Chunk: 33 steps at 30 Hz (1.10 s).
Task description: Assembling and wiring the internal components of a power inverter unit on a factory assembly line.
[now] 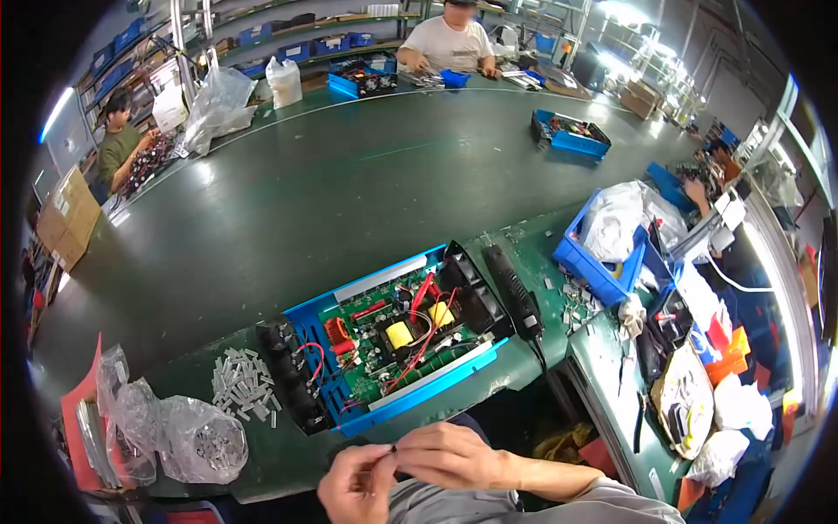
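Observation:
My left hand (pixel 356 483) and my right hand (pixel 449 455) meet at the fingertips over my lap, just off the near edge of the bench. Both are closed in a pinch around a small black piece (pixel 393 449), too tiny to name. Beyond them lies an electronic unit in an open blue metal case (pixel 419 384). Inside it are a green circuit board (pixel 371 354), yellow-wrapped transformers (pixel 399 335), a copper coil (pixel 337 330) and red wires. Black fans (pixel 292 377) line its left end, and more black fans (pixel 480 301) its right end.
A pile of small pale strips (pixel 244 384) and clear plastic bags (pixel 205 439) lie to the left. A black power screwdriver (pixel 513 293) rests right of the unit, near a blue bin (pixel 589 266) and scattered metal pieces (pixel 580 306). Co-workers (pixel 449 44) sit around the dark green conveyor belt (pixel 288 201).

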### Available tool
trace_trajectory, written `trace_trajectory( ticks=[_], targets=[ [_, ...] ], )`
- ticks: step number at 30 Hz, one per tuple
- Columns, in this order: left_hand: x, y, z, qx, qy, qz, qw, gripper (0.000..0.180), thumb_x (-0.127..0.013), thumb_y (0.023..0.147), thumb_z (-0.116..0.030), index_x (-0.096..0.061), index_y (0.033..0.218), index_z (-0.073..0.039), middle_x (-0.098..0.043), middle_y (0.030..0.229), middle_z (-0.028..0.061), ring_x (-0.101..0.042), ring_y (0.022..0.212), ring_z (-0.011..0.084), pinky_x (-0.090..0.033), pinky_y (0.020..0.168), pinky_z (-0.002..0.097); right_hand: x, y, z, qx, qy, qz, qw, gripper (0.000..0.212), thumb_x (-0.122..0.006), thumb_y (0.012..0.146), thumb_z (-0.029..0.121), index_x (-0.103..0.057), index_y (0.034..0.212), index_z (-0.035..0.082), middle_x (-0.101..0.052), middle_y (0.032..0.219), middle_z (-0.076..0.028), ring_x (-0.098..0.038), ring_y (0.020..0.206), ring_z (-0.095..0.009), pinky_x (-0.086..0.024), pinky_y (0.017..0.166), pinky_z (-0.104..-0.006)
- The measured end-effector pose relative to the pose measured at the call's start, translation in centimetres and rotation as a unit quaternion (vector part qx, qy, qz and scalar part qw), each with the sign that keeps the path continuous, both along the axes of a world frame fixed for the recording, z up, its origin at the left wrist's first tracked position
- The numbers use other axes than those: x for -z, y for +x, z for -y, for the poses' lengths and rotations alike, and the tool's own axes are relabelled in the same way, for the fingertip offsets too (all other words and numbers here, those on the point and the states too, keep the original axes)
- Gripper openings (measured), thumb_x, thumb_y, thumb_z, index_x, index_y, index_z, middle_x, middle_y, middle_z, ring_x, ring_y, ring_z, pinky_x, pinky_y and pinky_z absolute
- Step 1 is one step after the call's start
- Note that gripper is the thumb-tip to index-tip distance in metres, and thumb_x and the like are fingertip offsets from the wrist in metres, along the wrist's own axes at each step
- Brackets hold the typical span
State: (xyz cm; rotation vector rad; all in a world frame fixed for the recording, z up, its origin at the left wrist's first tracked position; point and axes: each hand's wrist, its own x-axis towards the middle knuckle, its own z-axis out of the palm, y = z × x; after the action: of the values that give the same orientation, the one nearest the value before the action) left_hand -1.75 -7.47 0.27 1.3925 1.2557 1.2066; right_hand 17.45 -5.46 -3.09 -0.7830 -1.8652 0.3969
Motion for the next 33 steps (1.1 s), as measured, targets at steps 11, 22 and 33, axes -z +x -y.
trace_trajectory(
  ticks=[11,22,33],
  targets=[
    [2.1,3.1,-2.2,0.056,-0.125,0.174,0.975,0.01,-0.062,0.1,-0.001,-0.065,0.11,0.002,-0.069,0.088,0.0079,-0.054,0.062,0.0055,-0.037,0.051,0.0196,1.5,2.4,-0.3,0.045,0.104,0.029,0.993,0.035,-0.086,0.077,0.003,-0.071,0.109,0.006,-0.071,0.114,-0.013,-0.074,0.087,-0.024,-0.06,0.069,-0.0313],
    [2.4,2.5,-5.2,0.156,-0.062,0.063,0.984,0.04,-0.044,0.112,-0.022,-0.07,0.103,0.006,-0.069,0.096,0.0135,-0.071,0.082,0.019,-0.058,0.075,0.0301,2.9,3.1,0.2,0.129,-0.433,-0.225,0.863,0.014,-0.068,0.098,0.0,-0.07,0.111,-0.004,-0.074,0.096,-0.01,-0.073,0.088,-0.015,-0.057,0.073,-0.0259],
    [3.4,2.9,-7.1,0.124,-0.108,0.173,0.971,0.024,-0.065,0.102,-0.01,-0.059,0.12,0.006,-0.071,0.113,0.0194,-0.072,0.103,0.0237,-0.06,0.092,0.0367,3.1,3.4,-0.2,0.13,-0.401,-0.251,0.871,0.019,-0.065,0.101,0.006,-0.071,0.118,0.0,-0.069,0.098,-0.006,-0.07,0.086,-0.011,-0.052,0.071,-0.0233]
  ],
)
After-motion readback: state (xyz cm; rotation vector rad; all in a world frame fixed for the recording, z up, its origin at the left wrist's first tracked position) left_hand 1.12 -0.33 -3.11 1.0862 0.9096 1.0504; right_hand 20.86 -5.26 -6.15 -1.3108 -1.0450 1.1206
